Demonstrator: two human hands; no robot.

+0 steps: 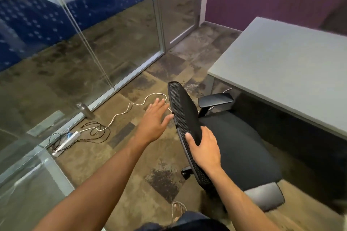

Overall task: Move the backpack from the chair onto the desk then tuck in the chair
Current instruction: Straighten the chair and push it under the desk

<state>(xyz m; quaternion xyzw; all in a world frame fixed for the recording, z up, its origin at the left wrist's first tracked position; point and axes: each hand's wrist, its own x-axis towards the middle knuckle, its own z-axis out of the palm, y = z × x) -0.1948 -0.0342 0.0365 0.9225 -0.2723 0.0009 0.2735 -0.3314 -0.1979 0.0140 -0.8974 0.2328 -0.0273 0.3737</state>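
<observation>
Backpack: none shows in the head view, neither on the black seat nor on the visible part of the grey counter (281, 73), so where it lies cannot be told from here. The chair (231, 137) stands beside the counter's near edge, its seat partly under the overhang and its mesh backrest (183, 116) angled toward the person. The right hand (203, 148) rests on the backrest's top edge, its grip loosely curled over the mesh with the thumb on the near side. The left hand (153, 120) is just beside the backrest's outer rim, its grip spread flat and empty, fingertips about touching the frame. I judge the tucking step is in hand. The next move calls for an even push from both hands, steering the armrest (216, 99) under the counter, clear of the white cable (131, 107) on the floor
</observation>
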